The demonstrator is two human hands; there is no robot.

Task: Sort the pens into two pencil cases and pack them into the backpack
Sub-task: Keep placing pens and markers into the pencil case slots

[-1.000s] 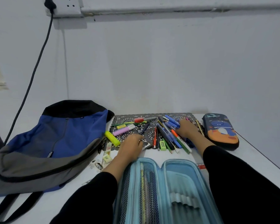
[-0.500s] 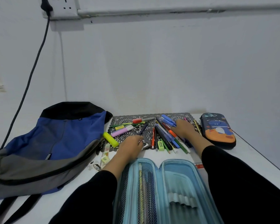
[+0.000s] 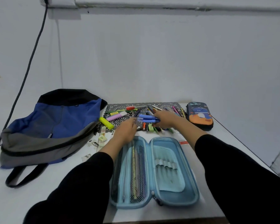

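A light blue pencil case [image 3: 153, 172] lies open in front of me, with a few pencils behind its mesh pocket. Beyond it, several pens and markers [image 3: 132, 110] are scattered on a black patterned mat [image 3: 115, 109]. My right hand [image 3: 165, 118] holds a bundle of blue pens [image 3: 146, 119] just above the mat. My left hand [image 3: 126, 131] reaches up to the left end of that bundle, fingertips at the pen tips. A dark case with an orange cartoon print [image 3: 200, 115] lies zipped at the right. A blue, grey and black backpack [image 3: 50, 126] lies flat at the left.
A yellow highlighter [image 3: 106, 122] and small erasers [image 3: 102, 138] lie between the backpack and the mat. A black cable [image 3: 31, 59] runs down the wall from a socket at top left. The table's right edge [image 3: 242, 143] slants close to my right sleeve.
My right hand has gathered several blue pens and lifted them leftward off the pile. My left hand has risen from the mat's edge toward their tips.
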